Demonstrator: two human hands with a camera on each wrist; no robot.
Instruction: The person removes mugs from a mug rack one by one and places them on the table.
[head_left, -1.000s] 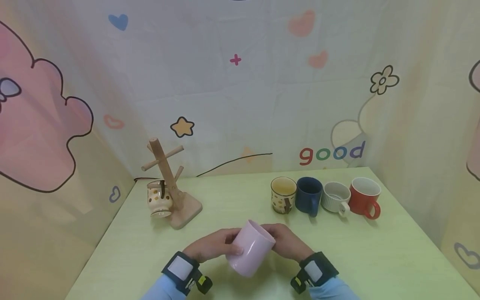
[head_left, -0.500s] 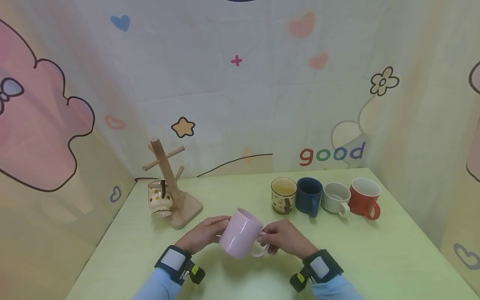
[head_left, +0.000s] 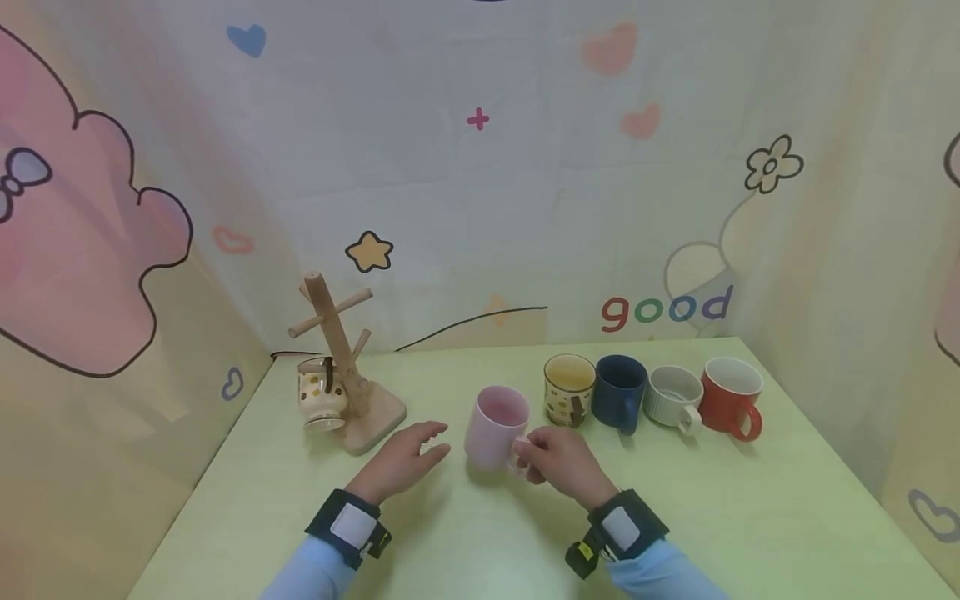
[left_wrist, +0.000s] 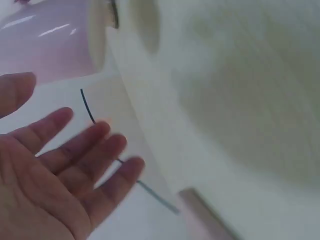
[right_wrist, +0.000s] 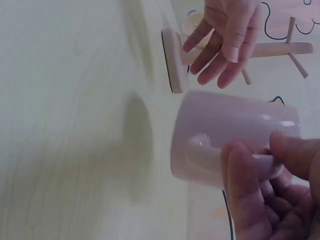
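A plain pink mug [head_left: 492, 433] hangs above the table, upright with its mouth up. My right hand [head_left: 562, 462] pinches its handle between thumb and fingers; the right wrist view shows the pink mug [right_wrist: 225, 130] from the side, its shadow apart from it on the table. My left hand [head_left: 401, 458] is to the left of the mug, apart from it, fingers spread and holding nothing. In the left wrist view the palm and fingers of the left hand [left_wrist: 65, 170] face the mug [left_wrist: 50, 40] across a gap.
A wooden mug tree [head_left: 333, 350] stands at the back left, with a spotted mug [head_left: 321, 396] hung upside down on a low peg. At the back right stand a spotted yellow mug [head_left: 567, 392], a blue mug [head_left: 618, 393], a white ribbed cup [head_left: 670, 398] and a red mug [head_left: 727, 396] in a row.
The pink mug has been turned from tilted to upright and carried forward. My right hand has come onto its handle; my left hand has let go of the mug and drawn off left.
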